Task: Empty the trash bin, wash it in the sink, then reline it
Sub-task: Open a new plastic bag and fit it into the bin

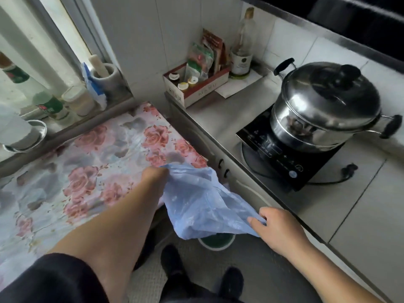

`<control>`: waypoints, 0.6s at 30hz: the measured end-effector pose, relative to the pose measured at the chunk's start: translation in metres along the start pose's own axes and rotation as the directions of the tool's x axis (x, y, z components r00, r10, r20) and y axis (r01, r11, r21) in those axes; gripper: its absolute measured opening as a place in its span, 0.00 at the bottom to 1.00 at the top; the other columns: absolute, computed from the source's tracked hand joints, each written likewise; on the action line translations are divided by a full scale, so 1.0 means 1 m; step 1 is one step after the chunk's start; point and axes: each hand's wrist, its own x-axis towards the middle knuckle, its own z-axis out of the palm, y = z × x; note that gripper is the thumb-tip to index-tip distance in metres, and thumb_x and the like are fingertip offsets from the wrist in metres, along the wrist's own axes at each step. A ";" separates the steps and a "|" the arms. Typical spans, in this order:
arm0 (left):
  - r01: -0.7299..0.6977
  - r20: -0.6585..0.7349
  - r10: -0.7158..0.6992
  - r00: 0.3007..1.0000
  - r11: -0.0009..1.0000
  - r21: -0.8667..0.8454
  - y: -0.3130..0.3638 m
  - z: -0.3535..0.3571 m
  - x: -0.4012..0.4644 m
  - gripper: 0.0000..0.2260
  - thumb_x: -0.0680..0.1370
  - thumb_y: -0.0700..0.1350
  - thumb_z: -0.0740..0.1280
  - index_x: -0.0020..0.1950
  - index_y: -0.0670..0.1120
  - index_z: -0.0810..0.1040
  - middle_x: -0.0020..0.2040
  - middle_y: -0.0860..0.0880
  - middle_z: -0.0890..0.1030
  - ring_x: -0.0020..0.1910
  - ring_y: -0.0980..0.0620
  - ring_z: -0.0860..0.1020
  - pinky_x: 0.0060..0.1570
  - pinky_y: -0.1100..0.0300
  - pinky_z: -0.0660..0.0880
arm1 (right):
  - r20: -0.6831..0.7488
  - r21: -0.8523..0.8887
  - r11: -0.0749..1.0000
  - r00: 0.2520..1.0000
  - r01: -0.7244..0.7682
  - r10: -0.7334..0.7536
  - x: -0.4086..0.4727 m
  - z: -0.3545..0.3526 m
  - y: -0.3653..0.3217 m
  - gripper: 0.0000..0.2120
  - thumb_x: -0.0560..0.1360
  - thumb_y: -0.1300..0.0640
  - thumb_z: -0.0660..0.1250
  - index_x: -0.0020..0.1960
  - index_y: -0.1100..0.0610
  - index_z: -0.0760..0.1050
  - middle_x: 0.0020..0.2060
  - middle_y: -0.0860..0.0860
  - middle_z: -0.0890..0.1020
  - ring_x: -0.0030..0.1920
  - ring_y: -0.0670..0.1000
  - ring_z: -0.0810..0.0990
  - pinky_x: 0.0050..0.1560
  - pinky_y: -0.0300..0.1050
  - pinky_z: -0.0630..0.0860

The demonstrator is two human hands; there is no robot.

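My left hand (pixel 153 174) and right hand (pixel 265 221) each pinch an edge of the blue bag (pixel 196 202), stretched above the green bin (pixel 216 240) on the floor (pixel 196 259). Flowered cloth (pixel 87 167) to my left; grey counter (pixel 360 204) with steel pot (pixel 323 106) to my right.

The left arm reaches forward, bare to the dark sleeve at the upper arm; the left hand (pixel 154 174) is curled, gripping a blue plastic bag (pixel 197 201). The right hand (pixel 274 226), held lower and nearer the body, pinches the bag's other edge between thumb and fingers.
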 end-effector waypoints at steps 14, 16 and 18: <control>-0.178 -0.165 0.135 0.977 0.943 -0.282 -0.084 0.021 -0.109 0.09 0.68 0.43 0.57 0.45 0.44 0.71 0.43 0.43 0.69 0.42 0.46 0.67 0.41 0.50 0.63 | 0.031 -0.041 0.976 0.976 -0.212 0.214 -0.049 -0.006 0.124 0.20 0.76 0.53 0.61 0.29 0.55 0.58 0.23 0.49 0.63 0.27 0.53 0.63 0.28 0.46 0.56; -0.223 -0.105 0.202 0.974 0.943 -0.246 -0.084 0.021 -0.126 0.08 0.69 0.46 0.60 0.44 0.44 0.72 0.42 0.43 0.71 0.42 0.46 0.70 0.40 0.49 0.66 | 0.023 -0.055 0.976 0.977 -0.209 0.211 -0.057 -0.005 0.127 0.21 0.76 0.51 0.61 0.28 0.55 0.58 0.23 0.49 0.62 0.26 0.51 0.62 0.27 0.45 0.55; -0.309 -0.058 0.304 0.951 0.940 -0.144 -0.082 0.021 -0.142 0.09 0.69 0.49 0.64 0.43 0.45 0.74 0.42 0.43 0.76 0.41 0.46 0.74 0.40 0.49 0.72 | 0.026 -0.081 0.973 0.976 -0.215 0.218 -0.065 -0.002 0.129 0.21 0.76 0.49 0.61 0.28 0.54 0.58 0.23 0.48 0.62 0.25 0.50 0.60 0.27 0.43 0.54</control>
